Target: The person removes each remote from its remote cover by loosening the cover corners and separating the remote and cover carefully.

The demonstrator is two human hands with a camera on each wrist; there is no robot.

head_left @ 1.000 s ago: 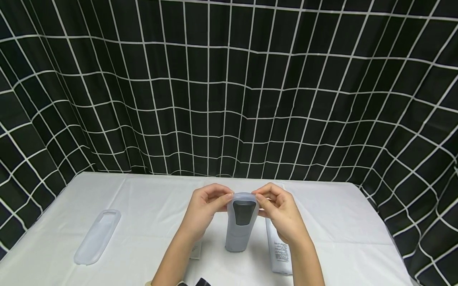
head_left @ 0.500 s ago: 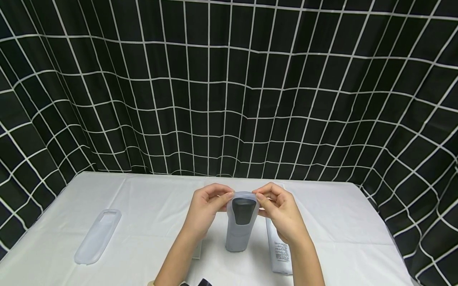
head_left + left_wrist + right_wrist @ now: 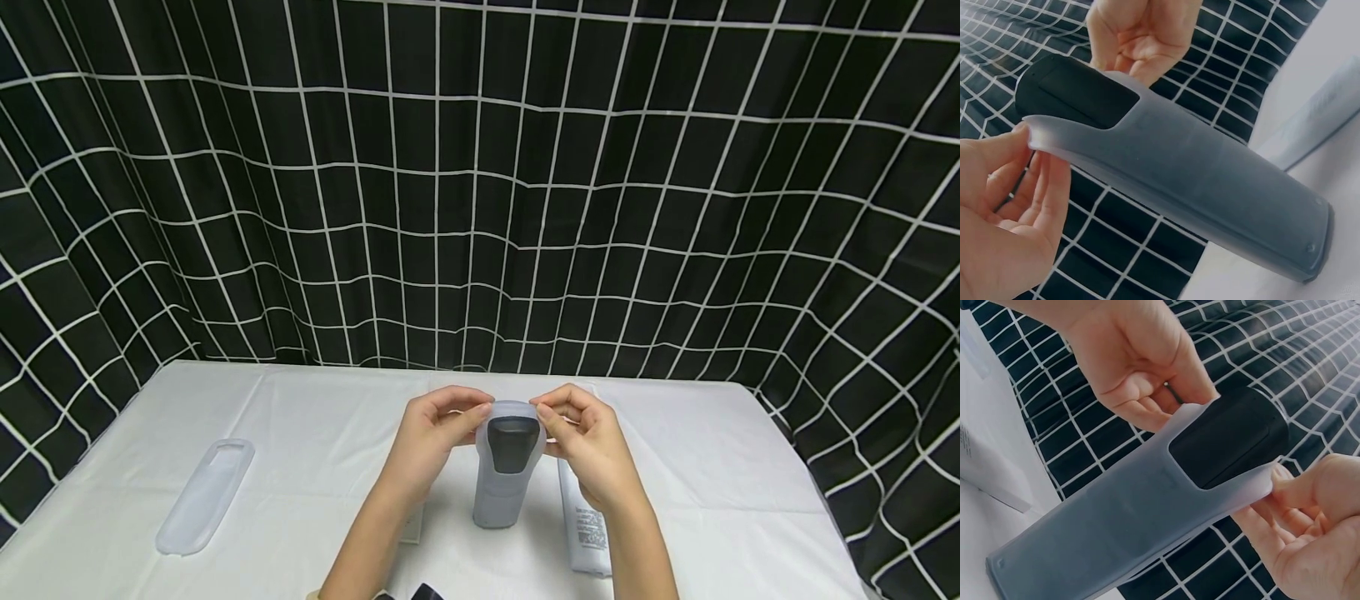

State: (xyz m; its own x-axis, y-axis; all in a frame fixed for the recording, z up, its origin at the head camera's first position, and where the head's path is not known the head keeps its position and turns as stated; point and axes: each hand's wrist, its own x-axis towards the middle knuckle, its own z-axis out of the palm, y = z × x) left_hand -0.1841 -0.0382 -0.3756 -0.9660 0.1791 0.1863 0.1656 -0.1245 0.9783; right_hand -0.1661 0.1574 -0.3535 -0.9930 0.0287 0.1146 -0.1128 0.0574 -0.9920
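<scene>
head: my left hand (image 3: 438, 433) and right hand (image 3: 581, 437) each pinch the top rim of the sleeve (image 3: 501, 487), one per side. the remote (image 3: 513, 442) is inside it, standing on its near end at mid table (image 3: 322, 417). dark top shows through the sleeve window. looks like the seating step: remote mostly in, rim stretched over its head. next move probably needs the rim pulled over evenly on both sides, base kept planted. spare sleeve (image 3: 204, 496) lies well left, white remote (image 3: 585, 525) just right, partly behind my right wrist.

left wrist: left fingers (image 3: 1041, 187) pinch the rim edge; sleeve (image 3: 1210, 187) base on the table.

right wrist: right fingers (image 3: 1285, 506) clamp the other rim flap. can't tell if the remote is fully bottomed out; sleeve is too cloudy.
</scene>
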